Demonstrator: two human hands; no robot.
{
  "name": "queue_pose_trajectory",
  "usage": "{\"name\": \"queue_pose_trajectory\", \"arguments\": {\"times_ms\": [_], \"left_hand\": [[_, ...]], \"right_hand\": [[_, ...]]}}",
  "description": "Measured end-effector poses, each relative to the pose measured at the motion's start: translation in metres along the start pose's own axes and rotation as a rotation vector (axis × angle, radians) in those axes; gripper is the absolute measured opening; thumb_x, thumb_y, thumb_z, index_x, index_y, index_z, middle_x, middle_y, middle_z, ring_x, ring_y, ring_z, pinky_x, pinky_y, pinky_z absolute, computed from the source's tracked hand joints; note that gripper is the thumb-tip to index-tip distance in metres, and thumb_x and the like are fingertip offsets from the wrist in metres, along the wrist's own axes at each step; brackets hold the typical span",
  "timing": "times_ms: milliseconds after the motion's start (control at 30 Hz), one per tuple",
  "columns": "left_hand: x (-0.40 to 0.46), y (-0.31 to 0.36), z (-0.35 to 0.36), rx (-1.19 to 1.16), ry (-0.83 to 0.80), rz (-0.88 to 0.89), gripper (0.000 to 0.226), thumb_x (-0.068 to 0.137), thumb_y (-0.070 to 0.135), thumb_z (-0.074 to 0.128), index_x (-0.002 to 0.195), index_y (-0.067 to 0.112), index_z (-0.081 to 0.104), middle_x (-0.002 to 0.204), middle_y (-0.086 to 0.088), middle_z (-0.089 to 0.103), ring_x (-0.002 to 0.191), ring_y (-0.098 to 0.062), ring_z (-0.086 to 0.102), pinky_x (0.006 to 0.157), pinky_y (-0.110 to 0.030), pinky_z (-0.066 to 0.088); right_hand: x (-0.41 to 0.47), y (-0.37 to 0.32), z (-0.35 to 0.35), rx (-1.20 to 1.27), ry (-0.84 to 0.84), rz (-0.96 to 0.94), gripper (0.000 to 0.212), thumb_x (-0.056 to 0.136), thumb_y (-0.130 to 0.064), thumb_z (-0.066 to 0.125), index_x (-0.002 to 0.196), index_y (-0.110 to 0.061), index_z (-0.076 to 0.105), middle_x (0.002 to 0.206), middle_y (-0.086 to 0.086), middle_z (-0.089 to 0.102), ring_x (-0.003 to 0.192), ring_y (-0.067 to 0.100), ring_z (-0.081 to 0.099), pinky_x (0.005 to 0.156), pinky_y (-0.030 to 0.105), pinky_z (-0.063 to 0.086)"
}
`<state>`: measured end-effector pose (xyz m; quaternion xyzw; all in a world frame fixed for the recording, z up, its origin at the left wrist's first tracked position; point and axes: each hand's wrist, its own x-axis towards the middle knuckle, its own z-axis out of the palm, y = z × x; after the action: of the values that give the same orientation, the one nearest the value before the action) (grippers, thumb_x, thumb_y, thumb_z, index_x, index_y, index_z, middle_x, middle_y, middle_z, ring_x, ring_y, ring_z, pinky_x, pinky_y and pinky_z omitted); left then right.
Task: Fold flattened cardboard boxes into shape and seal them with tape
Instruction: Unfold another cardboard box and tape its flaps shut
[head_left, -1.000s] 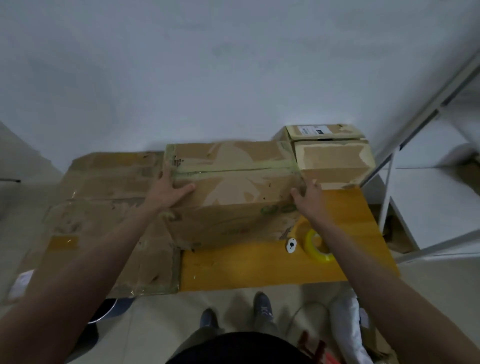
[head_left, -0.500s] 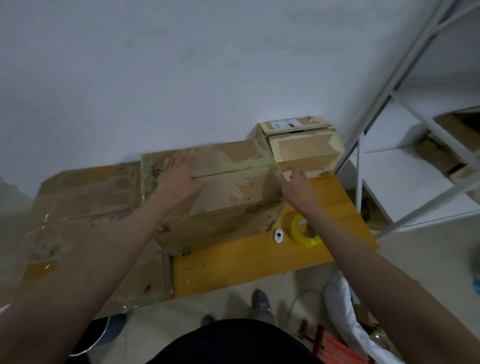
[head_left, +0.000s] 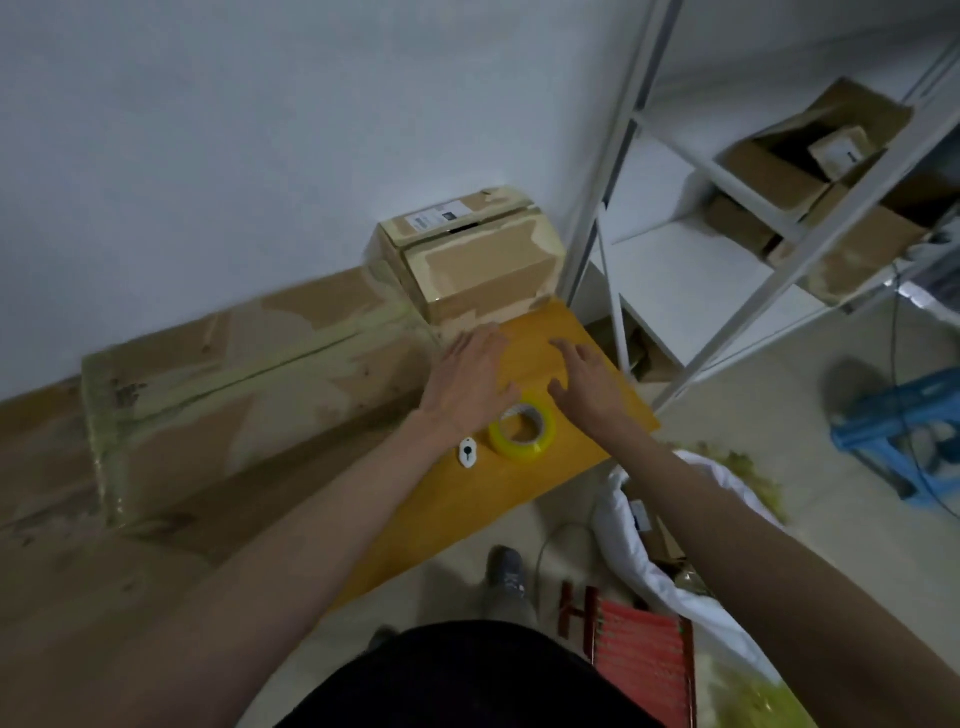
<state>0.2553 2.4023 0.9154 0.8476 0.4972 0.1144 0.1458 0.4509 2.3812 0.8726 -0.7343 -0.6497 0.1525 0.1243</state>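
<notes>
The left hand is spread flat with straight fingers over the yellow wooden bench, holding nothing, its thumb just beside the roll of yellow tape. The right hand hovers on the other side of that roll, fingers loosely bent and apart, also holding nothing. Whether either palm touches the wood cannot be told. The tape lies flat on the bench between the two wrists, and a small white cutter lies just beside it, toward the left forearm. Left of the tape, the long folded cardboard box stands on the bench against the white wall, its top seam covered by a greenish strip of tape; neither hand touches it. Beyond the tape, a smaller sealed box with a white label sits in the corner, close to the fingertips of the left hand. Flattened cardboard sheets lie left of the long box. Right of the tape stands a white metal shelf rack with open boxes on it, and farther off a blue stool on the floor.
</notes>
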Motion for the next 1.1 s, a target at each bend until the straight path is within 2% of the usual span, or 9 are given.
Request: {"name": "queue_pose_trajectory", "arguments": {"times_ms": [100, 200, 367, 467, 600, 733, 833, 933, 1100], "left_hand": [[-0.005, 0.019, 0.045, -0.043, -0.034, 0.002, 0.064, 0.091, 0.037, 0.059, 0.148, 0.017, 0.038, 0.155, 0.0, 0.035, 0.138, -0.022, 0.038, 0.1, -0.039, 0.048], [-0.012, 0.023, 0.087, -0.083, -0.072, -0.064, 0.063, 0.091, 0.035, 0.06, 0.148, 0.02, 0.037, 0.155, 0.004, 0.032, 0.133, -0.022, 0.044, 0.093, -0.035, 0.048], [-0.016, 0.002, 0.139, -0.072, -0.142, -0.213, 0.071, 0.091, 0.03, 0.06, 0.154, 0.018, 0.029, 0.162, -0.003, 0.025, 0.145, -0.023, 0.032, 0.115, -0.036, 0.034], [-0.017, -0.012, 0.154, -0.074, -0.155, -0.284, 0.071, 0.092, 0.03, 0.058, 0.155, 0.019, 0.026, 0.161, -0.004, 0.025, 0.147, -0.024, 0.028, 0.117, -0.039, 0.031], [-0.02, -0.024, 0.162, -0.076, -0.148, -0.358, 0.07, 0.092, 0.03, 0.059, 0.154, 0.021, 0.028, 0.161, -0.004, 0.025, 0.144, -0.026, 0.032, 0.112, -0.042, 0.036], [-0.02, -0.029, 0.161, -0.12, -0.145, -0.388, 0.068, 0.093, 0.025, 0.059, 0.154, 0.016, 0.03, 0.161, -0.007, 0.026, 0.144, -0.028, 0.032, 0.112, -0.041, 0.035], [-0.018, -0.028, 0.152, -0.148, -0.16, -0.381, 0.067, 0.093, 0.022, 0.059, 0.153, 0.013, 0.032, 0.16, -0.008, 0.029, 0.142, -0.028, 0.036, 0.11, -0.04, 0.037], [-0.01, -0.021, 0.138, -0.148, -0.2, -0.344, 0.067, 0.093, 0.023, 0.057, 0.153, 0.013, 0.031, 0.159, -0.006, 0.03, 0.141, -0.027, 0.036, 0.109, -0.044, 0.04], [0.029, 0.0, 0.1, -0.175, -0.18, -0.21, 0.06, 0.096, 0.02, 0.052, 0.153, 0.02, 0.032, 0.15, -0.004, 0.04, 0.126, -0.027, 0.05, 0.094, -0.043, 0.05]], "right_hand": [[-0.002, 0.028, 0.016, -0.032, -0.035, -0.016, 0.057, 0.096, -0.019, 0.057, 0.149, -0.02, 0.035, 0.139, 0.013, 0.046, 0.125, 0.036, 0.044, 0.093, 0.047, 0.046], [-0.002, 0.053, 0.038, -0.04, -0.081, -0.036, 0.055, 0.096, -0.018, 0.057, 0.147, -0.021, 0.036, 0.139, 0.011, 0.046, 0.127, 0.034, 0.043, 0.095, 0.045, 0.046], [0.001, 0.077, 0.079, -0.057, -0.189, -0.118, 0.054, 0.096, -0.019, 0.058, 0.147, -0.02, 0.037, 0.139, 0.008, 0.046, 0.127, 0.031, 0.044, 0.091, 0.043, 0.047], [0.007, 0.078, 0.103, -0.119, -0.265, -0.196, 0.054, 0.095, -0.027, 0.061, 0.144, -0.016, 0.04, 0.135, 0.008, 0.047, 0.126, 0.03, 0.044, 0.093, 0.041, 0.045], [0.013, 0.077, 0.134, -0.32, -0.415, -0.281, 0.052, 0.093, -0.037, 0.064, 0.138, -0.014, 0.051, 0.154, 0.006, 0.034, 0.148, 0.029, 0.018, 0.119, 0.048, 0.022], [0.017, 0.075, 0.148, -0.405, -0.437, -0.271, 0.025, 0.097, -0.016, 0.057, 0.121, -0.018, 0.065, 0.154, 0.005, 0.035, 0.152, 0.03, 0.0, 0.121, 0.058, 0.004], [0.015, 0.08, 0.141, -0.249, -0.407, -0.242, 0.036, 0.097, -0.009, 0.057, 0.131, -0.018, 0.059, 0.154, 0.005, 0.038, 0.152, 0.027, 0.004, 0.12, 0.053, 0.019], [0.01, 0.092, 0.118, 0.064, -0.351, -0.159, 0.053, 0.093, -0.002, 0.061, 0.142, -0.019, 0.051, 0.152, 0.002, 0.043, 0.15, 0.025, 0.015, 0.1, 0.045, 0.046], [0.002, 0.103, 0.071, 0.409, -0.159, -0.018, 0.042, 0.082, 0.006, 0.071, 0.123, 0.001, 0.061, 0.128, 0.019, 0.06, 0.126, 0.04, 0.05, 0.098, 0.04, 0.041]]}}
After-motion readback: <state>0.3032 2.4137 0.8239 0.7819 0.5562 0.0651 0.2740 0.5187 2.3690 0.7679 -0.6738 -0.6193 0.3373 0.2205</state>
